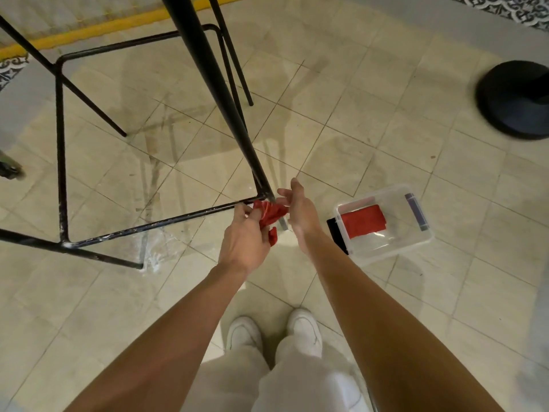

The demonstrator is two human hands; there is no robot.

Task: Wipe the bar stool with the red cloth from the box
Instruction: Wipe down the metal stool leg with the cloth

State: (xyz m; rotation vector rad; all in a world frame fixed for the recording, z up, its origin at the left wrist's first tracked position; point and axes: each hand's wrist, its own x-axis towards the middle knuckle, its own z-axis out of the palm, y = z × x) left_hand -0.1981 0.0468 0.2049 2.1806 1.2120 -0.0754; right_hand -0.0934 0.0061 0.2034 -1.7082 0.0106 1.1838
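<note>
two red cloths (271, 215), one stool (208, 78), one box (392, 242)

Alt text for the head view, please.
The person's left hand grips a red cloth at the lower leg of a black bar stool; right hand open beside it. A clear box on the floor at right holds another red cloth.

matt black metal bar stool (190, 69), clear glossy plastic box (416, 242), red cloth (271, 214)
</note>
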